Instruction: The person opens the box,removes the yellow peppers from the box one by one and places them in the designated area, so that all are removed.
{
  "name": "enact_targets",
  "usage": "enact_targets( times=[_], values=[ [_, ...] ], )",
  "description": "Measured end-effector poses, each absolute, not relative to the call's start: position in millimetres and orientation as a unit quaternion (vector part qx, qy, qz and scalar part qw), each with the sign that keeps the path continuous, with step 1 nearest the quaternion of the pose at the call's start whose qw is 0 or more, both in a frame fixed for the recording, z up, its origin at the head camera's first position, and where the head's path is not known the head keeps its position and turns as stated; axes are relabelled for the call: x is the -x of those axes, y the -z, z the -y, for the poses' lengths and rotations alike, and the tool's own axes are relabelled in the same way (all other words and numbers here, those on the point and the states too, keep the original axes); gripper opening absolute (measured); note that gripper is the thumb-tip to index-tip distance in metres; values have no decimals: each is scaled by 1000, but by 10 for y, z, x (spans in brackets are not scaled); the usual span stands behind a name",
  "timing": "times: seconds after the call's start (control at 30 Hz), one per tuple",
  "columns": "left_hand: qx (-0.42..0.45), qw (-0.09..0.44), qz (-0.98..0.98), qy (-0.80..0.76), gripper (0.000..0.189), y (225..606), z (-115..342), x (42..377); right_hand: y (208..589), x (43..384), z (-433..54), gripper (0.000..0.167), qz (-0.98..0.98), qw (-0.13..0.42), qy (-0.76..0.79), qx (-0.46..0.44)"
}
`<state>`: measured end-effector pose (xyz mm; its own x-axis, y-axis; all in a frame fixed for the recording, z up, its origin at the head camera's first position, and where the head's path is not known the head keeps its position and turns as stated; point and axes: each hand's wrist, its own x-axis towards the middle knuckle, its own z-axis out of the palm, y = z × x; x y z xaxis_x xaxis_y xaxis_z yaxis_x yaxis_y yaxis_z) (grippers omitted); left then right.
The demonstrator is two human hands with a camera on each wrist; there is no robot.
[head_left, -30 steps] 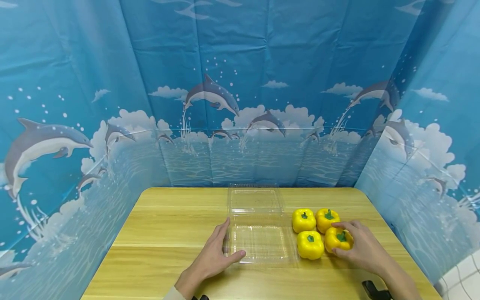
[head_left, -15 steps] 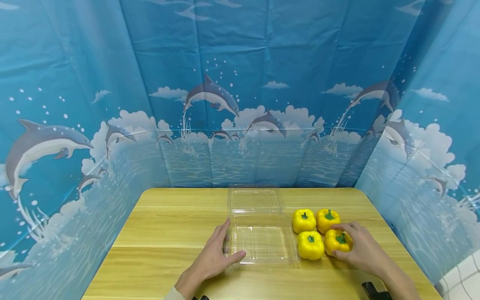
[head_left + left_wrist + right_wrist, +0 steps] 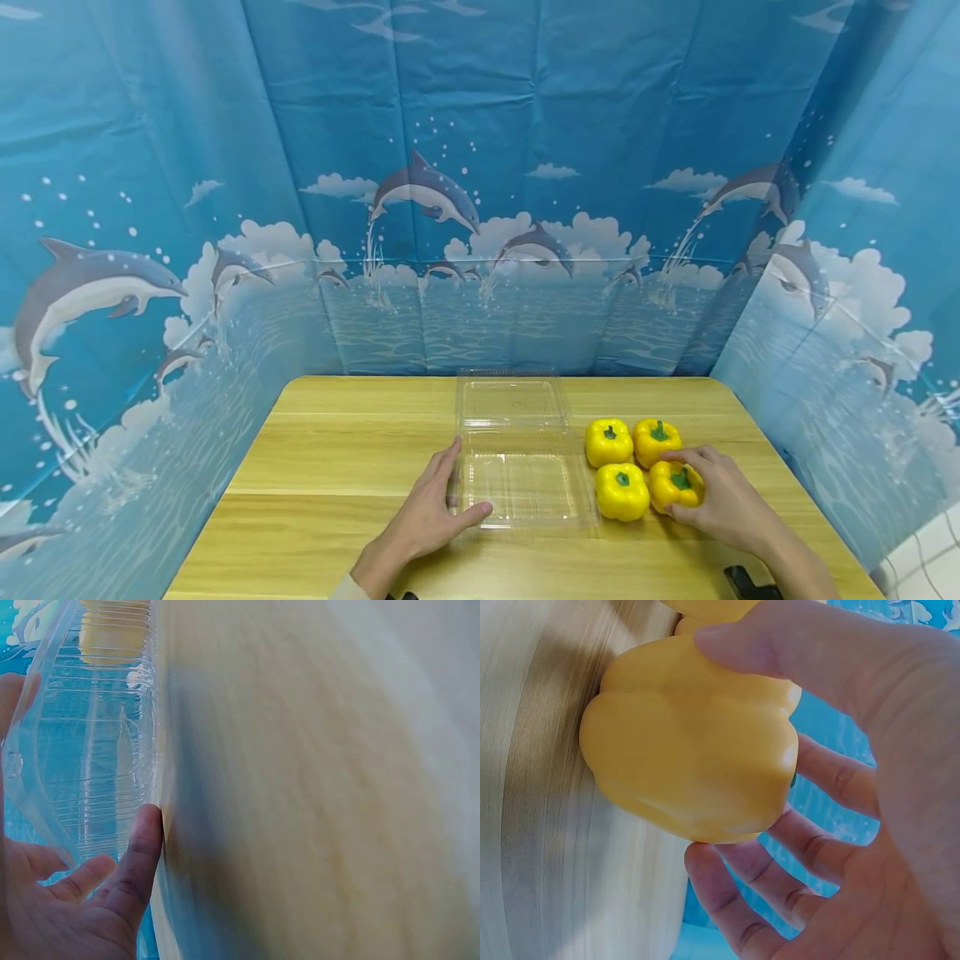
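Observation:
My right hand holds a yellow bell pepper with a green stem, thumb on its near side and fingers on its far side. In the right wrist view that bell pepper is on its base against the wood. Three more yellow bell peppers stand close by: one at left, one at back left and one at back right. A clear plastic clamshell box lies with its lid folded back. At its left side rests my left hand, fingers along the wall and thumb at the front corner.
The wooden table has rounded back corners. A blue dolphin-print curtain surrounds it at the back and sides. White tiles show at the lower right. Through the box in the left wrist view, a yellow bell pepper is visible.
My right thumb and fingers sit slightly farther left round the bell pepper than a second ago. The left hand, the box and the other peppers keep their places.

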<state>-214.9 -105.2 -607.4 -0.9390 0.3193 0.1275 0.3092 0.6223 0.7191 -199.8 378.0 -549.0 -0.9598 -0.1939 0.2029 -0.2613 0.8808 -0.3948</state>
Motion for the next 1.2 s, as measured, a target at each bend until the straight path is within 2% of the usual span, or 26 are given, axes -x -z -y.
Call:
enact_targets(
  times=[1.2],
  values=[
    [-177, 8, -900, -398, 121, 6098, 1048, 2162, 5501, 1940, -3788, 72, 961, 102, -210, -149]
  ],
)
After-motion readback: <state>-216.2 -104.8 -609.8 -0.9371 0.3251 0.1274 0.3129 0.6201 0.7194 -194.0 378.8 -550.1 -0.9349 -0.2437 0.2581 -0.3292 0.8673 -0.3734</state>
